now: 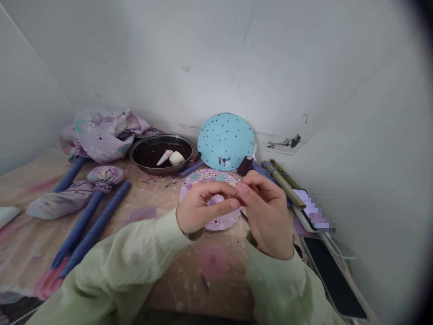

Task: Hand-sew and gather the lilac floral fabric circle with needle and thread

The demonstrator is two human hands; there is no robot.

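Note:
Above the table my left hand (203, 205) and my right hand (270, 221) meet at their fingertips. My right thumb and forefinger are pinched together. The left thumb and fingers close in towards that pinch, and whatever lies between them is too small to make out. Beneath both hands lies a round piece of purple flowered cloth (189, 185), partly hidden by them. Just behind the right hand stands a spool of dark thread (245, 165). A round light-blue dotted disc (226, 137) leans against the wall behind.
A dark pan (152, 169) holding white cone-like pieces (176, 158) stands back left, beside bunched flowered cloth (101, 135). Blue-wrapped sticks (98, 228) lie left, one topped with a cloth-covered head (105, 174). Bamboo sticks (287, 185) and a phone (333, 275) lie right.

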